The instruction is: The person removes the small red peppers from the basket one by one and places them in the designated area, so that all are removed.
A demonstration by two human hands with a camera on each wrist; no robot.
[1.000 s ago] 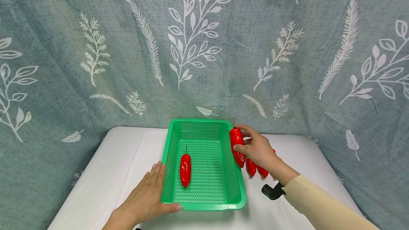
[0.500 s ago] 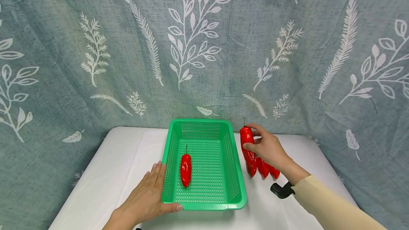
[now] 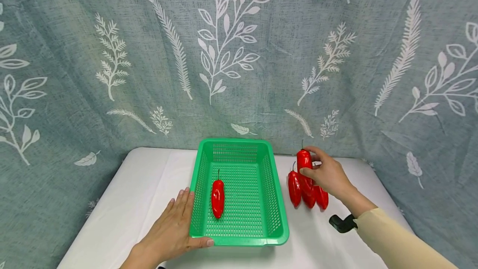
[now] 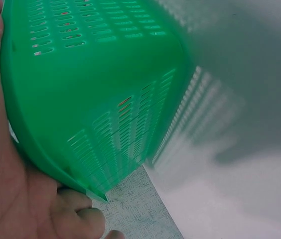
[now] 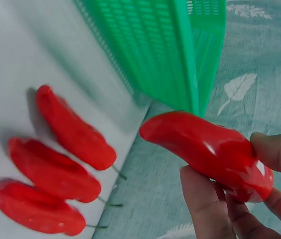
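Note:
My left hand (image 3: 169, 227) lies against the left side of the green plastic basket (image 3: 239, 241), fingers straight along the rim and thumb over the near edge. The left wrist view shows the basket's wall (image 4: 80, 84) beside the palm. One red chili pepper (image 3: 218, 199) lies inside, stem pointing away. My right hand (image 3: 330, 175) pinches another red chili pepper (image 5: 215, 154) between thumb and fingers, right of the basket and raised above the table. Below it, three red chili peppers rest in a row, the leftmost pepper (image 3: 294, 189) nearest the basket.
A white cloth (image 3: 149, 186) covers the table. Behind it hangs a grey-green curtain (image 3: 261, 107) with white leaf prints. A black strap-like piece (image 3: 342, 223) sits at my right wrist by the cream sleeve (image 3: 399, 240).
My right hand has moved right, carrying the held pepper away from the basket's right rim to above the row of peppers. The left hand and basket have stayed in place.

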